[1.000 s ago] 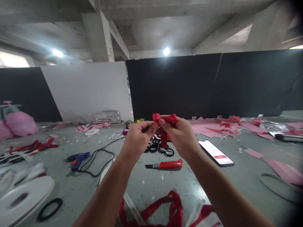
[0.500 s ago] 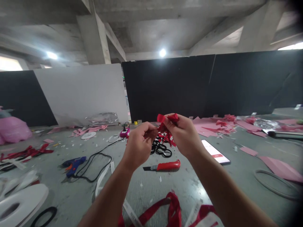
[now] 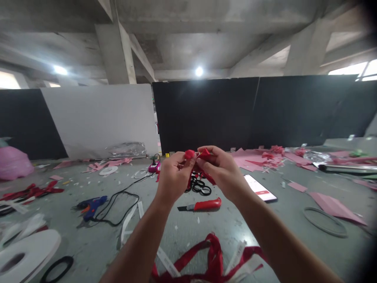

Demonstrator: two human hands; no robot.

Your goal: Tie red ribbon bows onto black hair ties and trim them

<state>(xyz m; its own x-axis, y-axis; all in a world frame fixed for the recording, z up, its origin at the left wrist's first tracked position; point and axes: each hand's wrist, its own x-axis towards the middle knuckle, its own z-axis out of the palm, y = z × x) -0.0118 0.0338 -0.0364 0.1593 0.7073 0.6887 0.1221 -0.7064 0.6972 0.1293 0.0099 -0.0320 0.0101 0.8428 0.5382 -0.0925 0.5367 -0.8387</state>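
A red ribbon bow (image 3: 190, 154) is pinched between my two hands, above the middle of the table. My left hand (image 3: 176, 173) is closed on its left loop, thumb against the fingers. On the right loop, the thumb and fingers of my right hand (image 3: 219, 167) are closed. The bow's centre is partly hidden by my fingertips. Behind and below the hands lie black rings (image 3: 202, 188) with more red ribbon among them. Nearer to me is a red utility knife (image 3: 203, 204), its dark blade pointing left.
A blue glue gun (image 3: 93, 206) with a black cord lies to the left, near a white ribbon spool (image 3: 28, 255). A phone (image 3: 259, 188) rests at right. Red ribbon (image 3: 215, 255) lies in front; pink paper scraps (image 3: 250, 159) lie along the back.
My left hand has moved up onto the bow's left loop. My right hand has shifted slightly left and now holds the right loop.
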